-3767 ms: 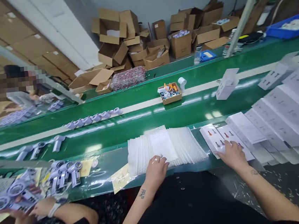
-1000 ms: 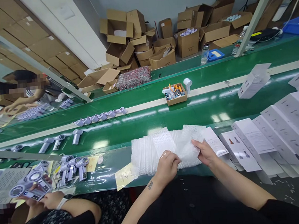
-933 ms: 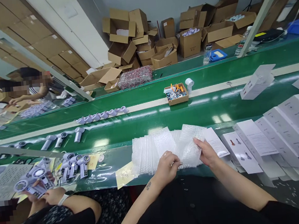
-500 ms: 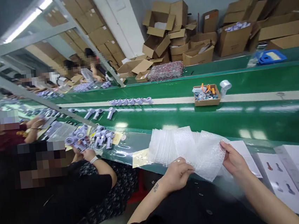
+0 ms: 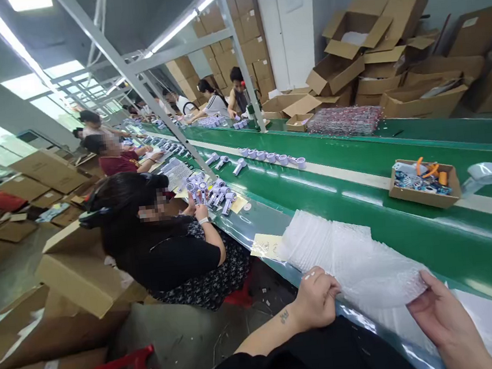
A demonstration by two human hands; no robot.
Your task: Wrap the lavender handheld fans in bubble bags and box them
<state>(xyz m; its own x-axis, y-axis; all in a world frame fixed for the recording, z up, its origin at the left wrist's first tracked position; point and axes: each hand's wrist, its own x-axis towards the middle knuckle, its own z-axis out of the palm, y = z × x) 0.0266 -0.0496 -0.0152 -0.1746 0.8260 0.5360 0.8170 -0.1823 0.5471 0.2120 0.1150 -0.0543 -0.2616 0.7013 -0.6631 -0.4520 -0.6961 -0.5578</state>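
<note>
Since the earlier pictures the view has turned far to the left: the white cartons that were on the right are now out of sight, and the long line with other workers is visible. The bubble-wrap bag (image 5: 377, 279) is now lifted a little off the fanned stack of bubble-wrap bags (image 5: 316, 241) and is held between both hands at the near edge of the green conveyor belt (image 5: 360, 196).

The left hand (image 5: 317, 298) pinches the left edge of the bag, with the fingers closed on it. The right hand (image 5: 436, 311) holds the right edge; the thumb lies on the plastic, the fingers behind are hidden, so I cannot tell how tight this grip is. A white sheet (image 5: 490, 323) lies on the table just beside the right hand.

A yellow paper note (image 5: 266, 244) lies touching the left end of the stack. Farther on the belt stands a small cardboard tray (image 5: 422, 185) with small parts, and a roll of tape (image 5: 484, 173) is just beside it. To the left a co-worker in dark clothes (image 5: 169, 250) sits at the belt, a hand near a group of small handheld fans (image 5: 212, 192). A row of fans (image 5: 269, 158) lies along the white stripe. Open cardboard boxes (image 5: 372, 50) are piled behind the line
</note>
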